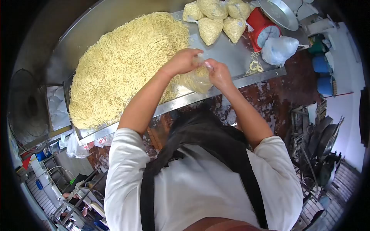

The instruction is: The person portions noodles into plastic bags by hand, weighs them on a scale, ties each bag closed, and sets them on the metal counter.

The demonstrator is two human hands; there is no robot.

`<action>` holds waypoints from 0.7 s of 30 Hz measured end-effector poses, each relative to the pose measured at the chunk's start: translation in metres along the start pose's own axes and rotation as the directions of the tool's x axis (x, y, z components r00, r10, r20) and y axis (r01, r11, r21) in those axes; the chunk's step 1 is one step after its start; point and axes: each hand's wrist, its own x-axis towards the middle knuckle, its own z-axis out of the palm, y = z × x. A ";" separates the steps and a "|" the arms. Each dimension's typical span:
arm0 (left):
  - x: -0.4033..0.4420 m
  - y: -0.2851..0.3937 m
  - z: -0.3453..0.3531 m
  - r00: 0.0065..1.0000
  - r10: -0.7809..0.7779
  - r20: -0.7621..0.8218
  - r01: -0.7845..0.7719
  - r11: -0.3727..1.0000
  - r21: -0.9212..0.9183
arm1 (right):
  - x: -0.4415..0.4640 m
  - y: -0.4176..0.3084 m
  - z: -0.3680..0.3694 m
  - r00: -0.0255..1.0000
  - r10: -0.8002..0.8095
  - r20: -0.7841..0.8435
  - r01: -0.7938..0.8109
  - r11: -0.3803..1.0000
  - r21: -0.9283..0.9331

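Note:
A clear plastic bag of noodles (198, 82) hangs between my hands at the front edge of the metal table. My left hand (184, 61) is closed on the upper left of the bag's mouth. On the other side, my right hand (219, 75) pinches the bag's gathered plastic at the top right. Just left of the bag rises a large heap of pale yellow noodles (127, 61), spread over much of the table. Several filled, tied bags of noodles (210, 30) stand at the back.
Behind my right hand stands a red dial scale (266, 32) with a round metal pan (279, 13). Beside it sit a bundle of plastic bags (279, 50) and loose noodle strands (254, 65). The raised table rim (246, 81) runs before me. A fan (29, 109) stands left.

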 end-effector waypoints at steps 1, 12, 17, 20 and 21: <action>0.008 -0.006 0.001 0.999 -0.049 0.003 0.049 0.997 0.063 | -0.002 -0.004 -0.008 0.999 -0.007 -0.033 0.008 1.000 0.027; 0.016 0.011 -0.067 0.981 -0.174 -0.086 0.192 0.936 0.296 | -0.033 -0.028 -0.072 0.970 0.021 -0.243 0.003 0.995 0.098; 0.015 -0.001 -0.057 0.962 -0.232 -0.147 0.262 0.935 0.238 | -0.025 -0.009 -0.070 0.980 0.020 -0.196 -0.014 0.999 0.034; 0.020 0.001 -0.036 0.955 -0.248 -0.164 0.272 0.951 0.147 | -0.021 -0.005 -0.067 0.979 0.012 -0.202 0.000 0.998 0.056; 0.023 0.001 -0.037 0.948 -0.260 -0.186 0.285 0.950 0.126 | -0.018 -0.003 -0.067 0.982 0.021 -0.186 -0.011 0.998 0.054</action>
